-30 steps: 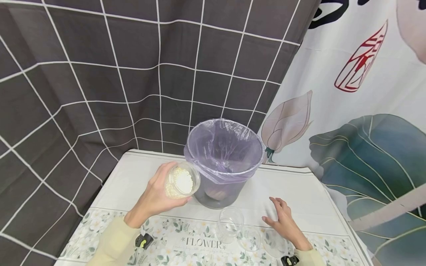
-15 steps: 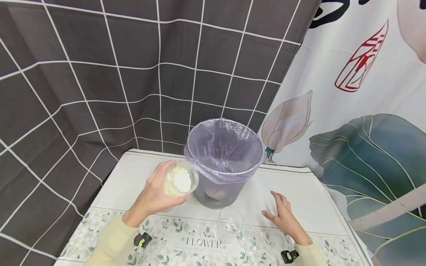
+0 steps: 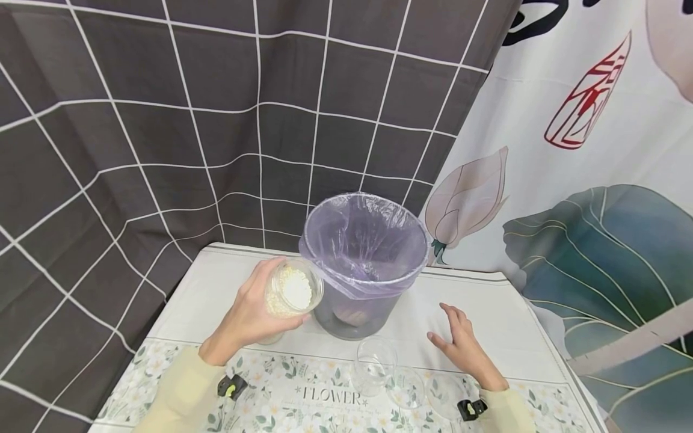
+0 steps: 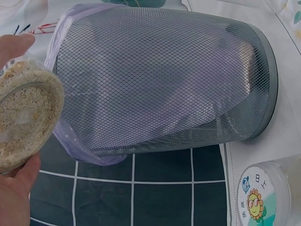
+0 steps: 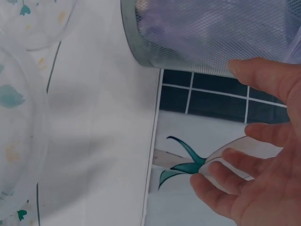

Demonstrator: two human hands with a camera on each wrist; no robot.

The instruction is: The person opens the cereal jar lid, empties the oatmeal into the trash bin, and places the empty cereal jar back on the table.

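My left hand (image 3: 251,310) grips a clear jar (image 3: 283,296) of pale grains, fingers and thumb around its side. The jar is held above the table, tilted toward the bin; its grain-filled base (image 4: 28,110) faces the left wrist camera. Just right of it stands a mesh wastebasket (image 3: 352,313) lined with a purple plastic bag (image 3: 373,234). My right hand (image 3: 464,349) hovers over the table, right of the bin, fingers apart and holding nothing. Closer to me lie a clear plastic cup (image 3: 375,361) and two clear round pieces, one of them a disc (image 3: 445,396).
A lidded jar with a sunflower label (image 4: 261,197) stands on the table, mostly hidden under my left hand in the head view. A floral strip (image 3: 303,415) runs along the near side of the white table (image 3: 216,270). Dark checked cloth (image 3: 227,138) hangs behind.
My left hand has shifted slightly left and up with the jar, uncovering a bit of what stands beneath. My right hand has risen a little, away from the clear pieces. The bin has not moved.
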